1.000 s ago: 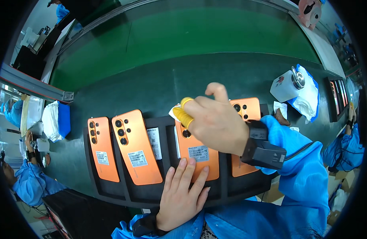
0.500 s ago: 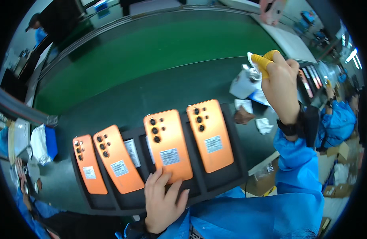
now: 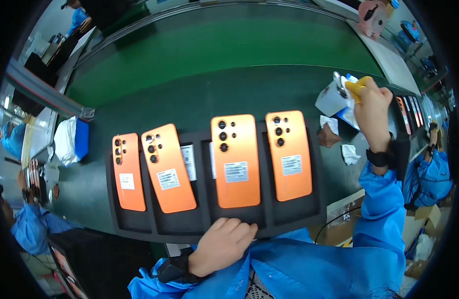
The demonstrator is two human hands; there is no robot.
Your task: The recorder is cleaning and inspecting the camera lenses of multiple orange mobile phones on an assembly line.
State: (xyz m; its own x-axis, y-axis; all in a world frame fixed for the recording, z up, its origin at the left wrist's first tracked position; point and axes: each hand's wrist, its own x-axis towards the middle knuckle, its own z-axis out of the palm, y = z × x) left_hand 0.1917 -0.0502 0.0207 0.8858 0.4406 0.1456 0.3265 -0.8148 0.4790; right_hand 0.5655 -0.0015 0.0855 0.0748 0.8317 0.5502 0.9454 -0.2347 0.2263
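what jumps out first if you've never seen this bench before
Four bright orange phones lie back-up in a row on a black tray, vivid against the dark green belt. The left hand rests on the tray's near edge. Far right, the right hand, with a yellow fingertip cover, reaches to a small white dispenser beside crumpled wipes.

White rectangular labels [image 3: 236, 171] on orange phones [image 3: 235, 160]
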